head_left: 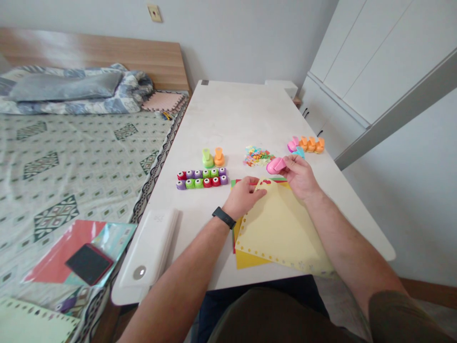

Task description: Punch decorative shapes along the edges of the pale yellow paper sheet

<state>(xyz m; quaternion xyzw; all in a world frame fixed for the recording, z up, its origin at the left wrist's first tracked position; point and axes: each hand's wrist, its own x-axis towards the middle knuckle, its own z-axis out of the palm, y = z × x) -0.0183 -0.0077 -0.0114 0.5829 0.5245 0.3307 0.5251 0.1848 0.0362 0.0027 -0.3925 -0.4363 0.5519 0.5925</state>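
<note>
A pale yellow sheet of paper (282,224) with small punched holes along its left and lower edges lies at an angle in front of me. My left hand (246,195) pinches its upper corner, where larger cut-outs show. My right hand (300,175) is closed around a pink craft punch (276,165), held just above and right of that corner, apart from the paper. Beneath the pale sheet are coloured sheets, a yellow sheet (250,260) among them. Just beyond the hands lies a heap of colourful paper cut-outs (257,156).
Small punches (203,182) stand in two rows on the left, with a green punch (207,158) and an orange punch (219,157) behind. More lever punches (311,144) stand at the right edge. A white device (152,247) lies front left. A phone (89,263) rests on the bed.
</note>
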